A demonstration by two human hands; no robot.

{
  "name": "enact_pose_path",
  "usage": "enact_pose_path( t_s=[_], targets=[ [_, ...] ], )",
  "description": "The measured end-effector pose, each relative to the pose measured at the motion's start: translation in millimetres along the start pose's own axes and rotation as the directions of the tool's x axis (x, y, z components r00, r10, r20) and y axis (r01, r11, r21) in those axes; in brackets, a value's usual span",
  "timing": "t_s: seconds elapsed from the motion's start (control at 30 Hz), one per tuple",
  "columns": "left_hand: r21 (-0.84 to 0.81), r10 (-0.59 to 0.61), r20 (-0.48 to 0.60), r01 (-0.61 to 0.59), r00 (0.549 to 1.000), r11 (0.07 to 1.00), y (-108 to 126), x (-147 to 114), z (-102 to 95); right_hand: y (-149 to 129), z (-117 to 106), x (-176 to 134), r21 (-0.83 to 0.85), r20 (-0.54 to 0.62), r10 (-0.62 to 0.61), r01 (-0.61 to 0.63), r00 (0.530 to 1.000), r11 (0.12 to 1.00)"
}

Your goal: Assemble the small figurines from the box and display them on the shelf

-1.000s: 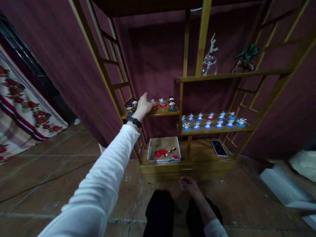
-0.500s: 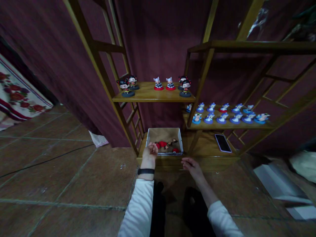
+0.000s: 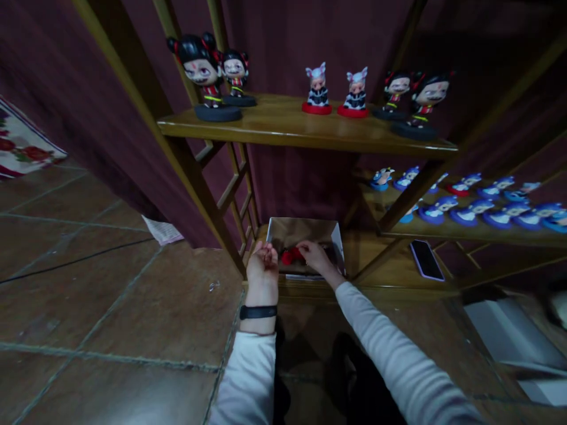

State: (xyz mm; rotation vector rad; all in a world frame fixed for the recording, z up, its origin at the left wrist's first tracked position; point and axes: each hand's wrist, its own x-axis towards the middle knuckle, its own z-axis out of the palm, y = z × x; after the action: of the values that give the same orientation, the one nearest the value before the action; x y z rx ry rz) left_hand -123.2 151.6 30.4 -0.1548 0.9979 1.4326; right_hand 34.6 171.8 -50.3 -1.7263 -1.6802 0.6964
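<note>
A shallow open cardboard box (image 3: 305,227) with pale sides stands on the low shelf, holding small red figurines (image 3: 289,256), partly hidden by my hand and the box's shadow. Reaching into it, my right hand (image 3: 315,255) has its fingertips pinched at one of the red figurines. My left hand (image 3: 263,265), with a black band at the wrist, hovers palm up at the box's left edge. Its fingers are loosely curled and apart, and I see nothing in them.
Above is a wooden shelf (image 3: 283,133) with black-haired figurines (image 3: 201,74) and two grey-haired figurines (image 3: 318,88) on red bases. Several blue-based figurines (image 3: 472,211) stand in rows at right. A phone (image 3: 426,260) lies on the low shelf; a cable (image 3: 80,261) crosses the floor.
My right hand has moved from in front of the shelf up and left into the box. The left hand stays by the box. My view has come closer to the shelves.
</note>
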Motion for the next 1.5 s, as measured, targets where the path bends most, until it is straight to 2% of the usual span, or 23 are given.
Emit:
enact_pose_path(
  t_s=[0.13, 0.23, 0.3, 0.4, 0.47, 0.57, 0.7, 0.8, 0.87, 0.97, 1.07, 1.13, 1.23, 1.37, 1.5],
  targets=[
    [-0.009, -0.001, 0.023, 0.001, 1.000, 1.000, 10, 4, -1.1, -19, 28, 7, -0.258, 0.131, 0.033, 0.002, 0.991, 0.966],
    [-0.005, -0.018, 0.033, 0.018, 0.999, 1.000, 14, 6, -2.5, -18, 40, 3, -0.284, 0.126, 0.038, 0.000, 0.991, 0.959],
    [0.001, -0.035, 0.045, 0.035, 0.998, 0.999, 14, 6, -2.5, -10, 41, 0, -0.192, 0.094, 0.078, -0.058, 0.993, 0.980],
    [0.034, -0.057, 0.056, 0.055, 0.997, 0.998, 9, 7, -0.8, 4, 35, -3, 0.085, 0.032, 0.189, -0.192, 0.981, 0.978],
    [0.086, -0.078, 0.051, 0.074, 0.996, 0.994, 2, 9, 0.3, 9, 27, -6, 0.328, 0.016, 0.262, -0.253, 0.965, 0.910],
    [0.223, -0.128, 0.033, 0.117, 0.991, 0.968, -11, 11, 0.6, 7, 14, -12, 0.602, 0.038, 0.289, -0.253, 0.957, 0.757],
    [0.418, -0.204, 0.046, 0.167, 0.978, 0.893, -31, 13, -1.8, -7, 1, -24, 0.699, 0.016, 0.238, -0.181, 0.971, 0.691],
    [0.485, -0.262, 0.118, 0.175, 0.958, 0.857, -43, 13, -3.8, -16, -3, -33, 0.724, 0.014, 0.225, -0.165, 0.974, 0.669],
    [0.495, -0.239, 0.170, 0.126, 0.956, 0.859, -46, 13, -4.8, -21, -5, -37, 0.735, 0.014, 0.209, -0.152, 0.978, 0.661],
    [0.462, -0.115, 0.187, 0.016, 0.976, 0.887, -41, 15, -5.5, -20, -13, -37, 0.754, -0.002, 0.202, -0.132, 0.979, 0.643],
    [0.393, 0.001, 0.146, -0.059, 0.989, 0.918, -26, 18, -5.9, -6, -28, -32, 0.728, -0.072, 0.257, -0.125, 0.964, 0.674],
    [0.364, 0.056, 0.123, -0.097, 0.991, 0.926, -15, 20, -6.0, 10, -39, -27, 0.659, -0.145, 0.296, -0.130, 0.944, 0.741],
    [0.327, 0.113, 0.079, -0.133, 0.990, 0.936, -7, 22, -5.5, 34, -49, -19, 0.504, -0.228, 0.287, -0.139, 0.931, 0.852],
    [0.271, 0.157, 0.070, -0.171, 0.985, 0.947, -6, 21, -2.4, 43, -42, -2, 0.211, -0.173, 0.181, -0.143, 0.968, 0.967],
    [0.249, 0.234, 0.099, -0.252, 0.967, 0.935, -5, 16, 1.7, 21, -14, 19, 0.071, -0.055, 0.089, -0.085, 0.995, 0.994]
  ],
)
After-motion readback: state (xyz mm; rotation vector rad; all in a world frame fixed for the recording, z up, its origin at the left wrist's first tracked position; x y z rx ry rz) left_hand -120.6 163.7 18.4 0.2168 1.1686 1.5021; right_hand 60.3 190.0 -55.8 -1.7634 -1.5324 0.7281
